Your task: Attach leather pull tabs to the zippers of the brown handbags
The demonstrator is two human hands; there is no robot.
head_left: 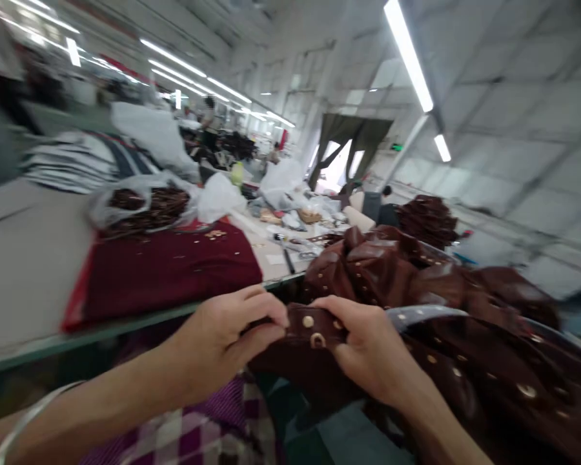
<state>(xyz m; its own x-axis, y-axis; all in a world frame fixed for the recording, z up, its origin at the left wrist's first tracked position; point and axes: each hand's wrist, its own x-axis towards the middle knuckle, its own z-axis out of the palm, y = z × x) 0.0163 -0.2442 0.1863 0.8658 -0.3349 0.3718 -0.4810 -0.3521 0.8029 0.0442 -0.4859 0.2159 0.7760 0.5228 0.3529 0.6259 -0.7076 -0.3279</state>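
Both hands pinch a dark brown leather-like strap point(314, 325) studded with round metal snaps. My left hand point(223, 339) grips its left end, fingers curled over the top. My right hand point(368, 349) grips the right end, thumb beside a snap. The strap belongs to a brown garment point(489, 368) that spills over my lap and to the right. More of the same brown material is heaped just beyond point(382, 265). A thin bangle point(24, 423) circles my left wrist.
A maroon cloth point(164, 271) lies on the long worktable point(24, 271), with a plastic bag of brown pieces point(145, 206) behind it. Scissors or a tool point(286, 253), white bags and folded fabric stacks point(77, 161) crowd the table farther back. People work in the distance.
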